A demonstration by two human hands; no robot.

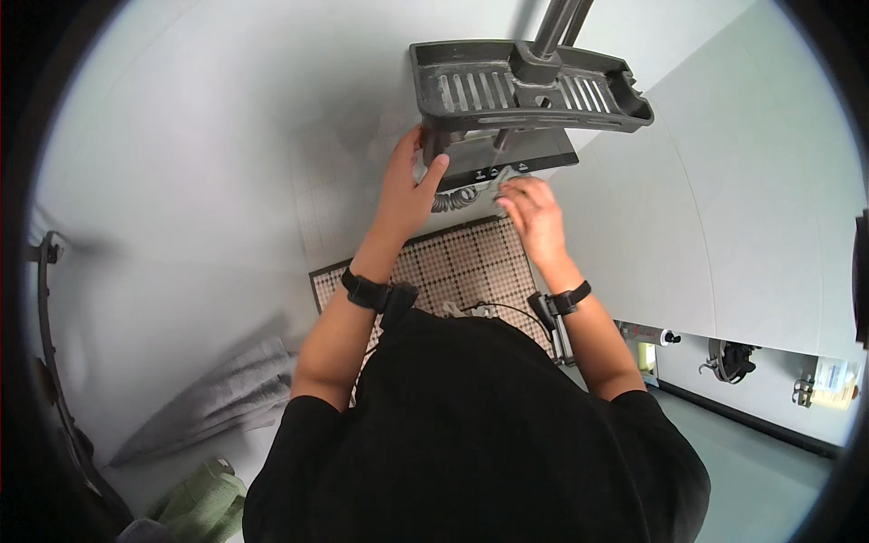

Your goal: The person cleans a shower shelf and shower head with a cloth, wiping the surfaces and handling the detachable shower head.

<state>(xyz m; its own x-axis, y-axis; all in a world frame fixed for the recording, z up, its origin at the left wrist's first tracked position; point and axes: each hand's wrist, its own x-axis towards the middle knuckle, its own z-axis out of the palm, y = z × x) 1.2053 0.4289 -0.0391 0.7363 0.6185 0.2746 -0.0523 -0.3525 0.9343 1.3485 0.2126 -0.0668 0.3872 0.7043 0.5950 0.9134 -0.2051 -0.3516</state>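
Observation:
In front of me a dark grey slotted shelf (480,90) is fixed to an upright pole. Below it sits a dark shower panel (534,149) with a black front strip. My left hand (409,185) is at the panel's left end, its fingers and thumb closed around a dark rounded part (435,145) under the shelf; the fingertips are partly hidden. A light grey cloth (501,185) is pinched in my right hand (536,213), against or just below the panel's front edge. A coiled grey hose (454,200) hangs between the two hands.
A checked mat (462,262) lies below my arms. Grey towels (226,398) and a green towel (204,507) hang at the lower left, near a dark rail (45,335). At the right, bottles (647,335) and a hanging black item (729,360) line the wall.

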